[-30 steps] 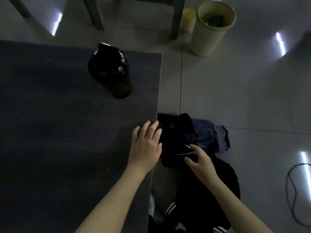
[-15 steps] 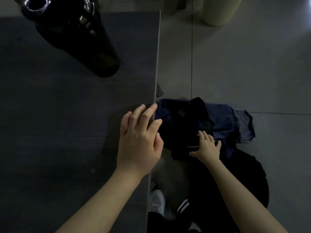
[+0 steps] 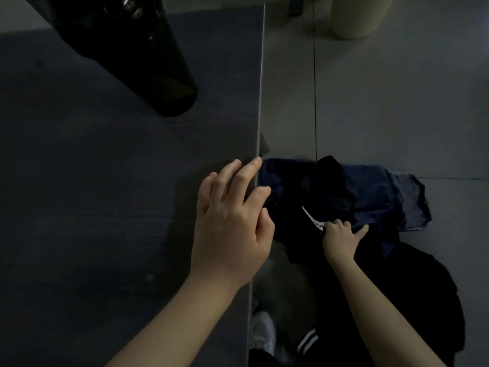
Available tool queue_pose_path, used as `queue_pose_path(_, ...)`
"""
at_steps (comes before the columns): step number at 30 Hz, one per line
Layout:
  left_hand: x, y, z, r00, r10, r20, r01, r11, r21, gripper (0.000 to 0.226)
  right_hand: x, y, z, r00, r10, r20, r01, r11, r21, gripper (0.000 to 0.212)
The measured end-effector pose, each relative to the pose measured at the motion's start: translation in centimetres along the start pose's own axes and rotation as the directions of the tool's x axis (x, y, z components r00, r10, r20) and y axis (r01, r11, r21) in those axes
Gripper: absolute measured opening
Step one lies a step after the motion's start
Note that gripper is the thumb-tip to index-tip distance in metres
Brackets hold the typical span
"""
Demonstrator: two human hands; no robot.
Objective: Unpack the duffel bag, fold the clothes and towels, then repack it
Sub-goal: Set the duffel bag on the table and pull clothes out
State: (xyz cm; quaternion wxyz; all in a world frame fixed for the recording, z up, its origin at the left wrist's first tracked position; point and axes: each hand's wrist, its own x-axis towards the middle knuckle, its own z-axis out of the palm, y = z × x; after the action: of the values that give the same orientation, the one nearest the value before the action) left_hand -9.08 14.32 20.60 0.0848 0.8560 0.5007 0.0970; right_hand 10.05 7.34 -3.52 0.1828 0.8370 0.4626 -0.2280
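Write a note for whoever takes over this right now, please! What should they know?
Left hand: open, resting on the table edge.
Right hand: down by the floor, gripping a black garment.
Clothes: that black garment lies on a navy garment, heaped on the floor beside the table.
Done: no folded piece shows.
Left: folding, then repacking.

Navy clothes [image 3: 370, 192], black bottle [image 3: 148, 62], grey table [image 3: 79, 181], pale-green bin [image 3: 354, 17].

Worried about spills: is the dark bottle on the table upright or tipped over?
Upright: the bottle stands on its base on the table.
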Motion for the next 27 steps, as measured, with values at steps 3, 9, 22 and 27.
queue_pose_path(3,0.0,0.0,0.0,1.0,0.0,0.008,0.0,1.0,0.009,0.033,-0.6,0.1,0.1,0.999,-0.017,-0.027,0.016,1.0,-0.013,0.023)
queue_pose_path(9,-0.1,0.1,0.1,1.0,-0.004,-0.004,0.004,1.0,0.011,0.034,0.4,0.8,0.4,1.0,-0.015,-0.014,0.013,0.995,-0.099,0.027)
queue_pose_path(22,-0.2,0.0,0.2,1.0,-0.002,0.0,0.002,1.0,0.029,0.036,-0.6,3.0,-5.1,0.921,-0.234,-0.31,0.258,0.965,0.038,0.03)
queue_pose_path(27,0.0,0.0,0.0,1.0,-0.015,0.013,0.014,0.999,0.047,0.046,-2.4,4.4,-8.9,0.899,-0.271,-0.343,0.311,0.948,0.067,0.033)
